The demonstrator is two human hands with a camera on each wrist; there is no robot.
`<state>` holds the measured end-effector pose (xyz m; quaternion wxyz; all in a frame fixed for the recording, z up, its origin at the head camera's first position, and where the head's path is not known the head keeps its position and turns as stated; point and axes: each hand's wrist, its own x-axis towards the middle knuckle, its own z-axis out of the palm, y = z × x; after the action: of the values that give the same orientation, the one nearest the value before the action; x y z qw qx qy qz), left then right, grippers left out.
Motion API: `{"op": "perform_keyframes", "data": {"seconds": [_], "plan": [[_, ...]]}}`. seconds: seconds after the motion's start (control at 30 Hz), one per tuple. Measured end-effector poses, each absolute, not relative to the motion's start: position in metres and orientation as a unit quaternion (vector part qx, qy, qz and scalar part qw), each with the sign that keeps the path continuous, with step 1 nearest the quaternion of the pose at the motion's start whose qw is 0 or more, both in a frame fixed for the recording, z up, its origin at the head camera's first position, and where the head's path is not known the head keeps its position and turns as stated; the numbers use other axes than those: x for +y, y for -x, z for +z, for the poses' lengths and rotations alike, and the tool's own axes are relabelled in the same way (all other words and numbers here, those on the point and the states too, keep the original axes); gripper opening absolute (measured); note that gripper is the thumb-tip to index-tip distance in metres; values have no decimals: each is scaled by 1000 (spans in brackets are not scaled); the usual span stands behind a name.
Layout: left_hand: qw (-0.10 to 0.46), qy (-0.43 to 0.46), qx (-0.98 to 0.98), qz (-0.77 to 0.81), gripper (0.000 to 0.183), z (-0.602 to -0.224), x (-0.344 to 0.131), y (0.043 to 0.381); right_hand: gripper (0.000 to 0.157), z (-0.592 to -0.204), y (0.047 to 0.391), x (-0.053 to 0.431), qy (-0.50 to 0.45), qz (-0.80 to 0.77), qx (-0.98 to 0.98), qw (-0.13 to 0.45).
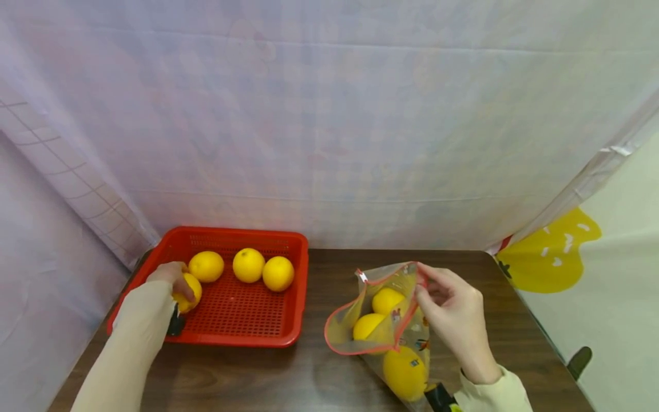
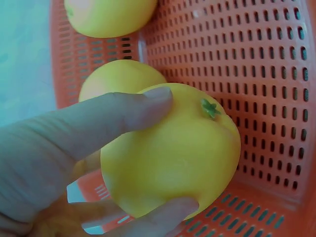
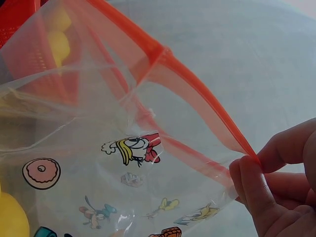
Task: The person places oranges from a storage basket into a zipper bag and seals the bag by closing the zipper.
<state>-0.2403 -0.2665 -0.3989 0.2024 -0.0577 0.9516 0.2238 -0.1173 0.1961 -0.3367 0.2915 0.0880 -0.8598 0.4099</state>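
Observation:
My left hand (image 1: 169,274) grips a yellow orange (image 2: 173,153) over the left side of a red plastic basket (image 1: 242,341). In the left wrist view its thumb lies across the top of the fruit, with fingers beneath, and a small green stem shows. Three more oranges (image 1: 249,265) sit along the back of the basket. On the right, my right hand (image 1: 455,312) pinches the red-edged rim of a clear zip bag (image 3: 74,148) between thumb and fingers. The bag's mouth gapes toward the basket, and three oranges (image 1: 405,373) show inside. Cartoon prints cover the bag.
Both basket and bag rest on a dark wooden table (image 1: 329,366). A pale patterned curtain (image 1: 319,126) hangs behind the table's back edge, with more cloth at left and right. The zip's white slider (image 1: 363,277) sits at the bag's far corner.

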Motion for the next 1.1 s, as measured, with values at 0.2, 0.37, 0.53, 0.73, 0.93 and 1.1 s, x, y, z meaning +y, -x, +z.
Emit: {"op": "perform_keyframes", "data": {"seconds": [0.2, 0.37, 0.53, 0.73, 0.93, 1.1], "plan": [[187, 33, 956, 222, 80, -394, -268, 237, 32, -337, 118, 196, -86, 406, -863, 288], [182, 23, 951, 250, 82, -390, -271, 232, 32, -337, 118, 197, -89, 403, -865, 287], [151, -2, 953, 264, 82, -384, -273, 226, 32, -337, 118, 197, -90, 405, -864, 286], [98, -50, 957, 268, 79, -373, -265, 218, 32, -337, 119, 197, -97, 404, -862, 289], [42, -87, 966, 238, 78, -359, -248, 212, 33, -337, 120, 197, -107, 405, -861, 289], [29, -100, 962, 252, 80, -348, -230, 205, 32, -337, 120, 197, -106, 406, -861, 287]]}}
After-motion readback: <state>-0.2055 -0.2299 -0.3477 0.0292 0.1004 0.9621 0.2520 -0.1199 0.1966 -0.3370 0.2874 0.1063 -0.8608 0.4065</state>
